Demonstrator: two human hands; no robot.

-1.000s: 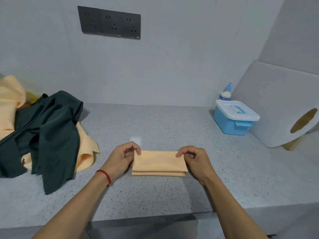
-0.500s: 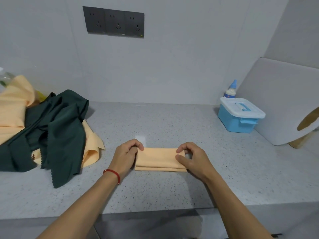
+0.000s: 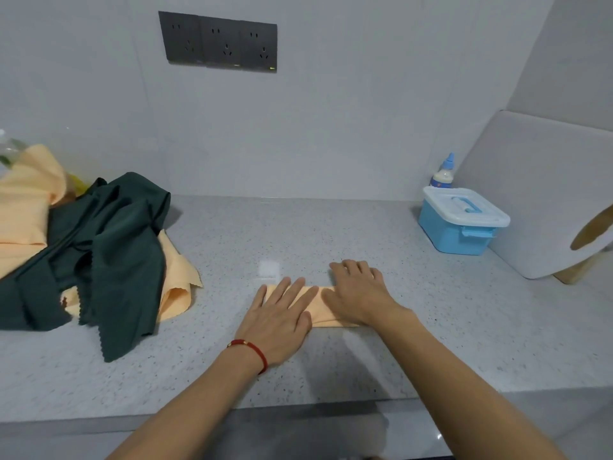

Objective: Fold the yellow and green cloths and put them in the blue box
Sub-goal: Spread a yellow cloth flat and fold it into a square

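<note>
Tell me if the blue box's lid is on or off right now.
On. The white lid sits flat over the blue box, with its front latch down.

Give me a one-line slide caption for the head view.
Left hand and right hand press flat on the folded yellow cloth; lidded blue box waits at right.

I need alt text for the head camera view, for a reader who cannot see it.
Both hands, left hand and right hand, press flat on a folded yellow cloth on a grey counter. Unfolded green cloths lie piled at left; a closed blue box stands at right.
</note>
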